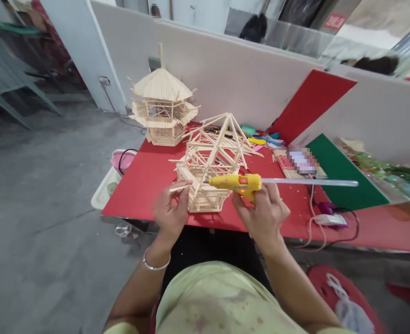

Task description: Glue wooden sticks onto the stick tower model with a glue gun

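Between my thumb and fingers, my left hand (170,206) pinches a thin wooden stick (180,187) at the left side of a stick-built pavilion model (208,200). The model has an open roof frame of sticks meeting at a peak. My right hand (265,213) is wrapped round the handle of a yellow glue gun (234,182). A long clear glue stick (309,182) pokes out of its back. The gun's nozzle points left, in front of the model and close to the stick; whether it touches anything, I cannot tell.
A taller pavilion model (165,104) with a thatched-looking roof stands at the back left of the red table (135,195). Loose sticks and tools lie behind the nearer model. At right are a phone (301,160), a green board (344,181) and cables. A pink basin (123,161) sits off the left edge.
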Demonstrator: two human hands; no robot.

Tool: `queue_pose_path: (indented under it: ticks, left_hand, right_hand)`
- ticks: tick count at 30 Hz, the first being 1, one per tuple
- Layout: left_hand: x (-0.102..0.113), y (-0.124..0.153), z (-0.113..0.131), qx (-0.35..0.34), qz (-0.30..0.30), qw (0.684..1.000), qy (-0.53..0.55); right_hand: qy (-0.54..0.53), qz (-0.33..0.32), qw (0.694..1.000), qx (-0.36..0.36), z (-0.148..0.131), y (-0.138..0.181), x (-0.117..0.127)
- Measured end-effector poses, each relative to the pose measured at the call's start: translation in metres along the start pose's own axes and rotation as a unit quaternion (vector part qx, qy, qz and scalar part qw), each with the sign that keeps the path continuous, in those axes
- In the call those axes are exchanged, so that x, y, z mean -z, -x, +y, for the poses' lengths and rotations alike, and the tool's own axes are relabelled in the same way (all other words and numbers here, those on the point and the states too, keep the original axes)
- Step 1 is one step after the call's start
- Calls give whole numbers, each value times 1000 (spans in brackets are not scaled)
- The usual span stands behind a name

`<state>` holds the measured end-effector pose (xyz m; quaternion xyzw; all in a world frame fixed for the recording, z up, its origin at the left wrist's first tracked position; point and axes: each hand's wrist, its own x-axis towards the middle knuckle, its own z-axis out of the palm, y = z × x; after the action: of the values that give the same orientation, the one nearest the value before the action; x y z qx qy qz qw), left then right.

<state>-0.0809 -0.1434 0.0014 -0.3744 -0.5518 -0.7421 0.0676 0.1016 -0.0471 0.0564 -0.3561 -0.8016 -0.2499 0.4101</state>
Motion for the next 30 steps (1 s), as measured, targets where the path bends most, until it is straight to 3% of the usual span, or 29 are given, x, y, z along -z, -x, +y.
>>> queue_pose_path:
  ticks: [5,30]
  left_hand:
    - [3,-6,-1,18,-10,1000,-21]
    - [-1,-11,-4,-7,-47,998,-34]
  right_hand:
    - [14,-31,999,32,-6,-1,-4]
    - [3,-48,998,27,-5,-1,-5]
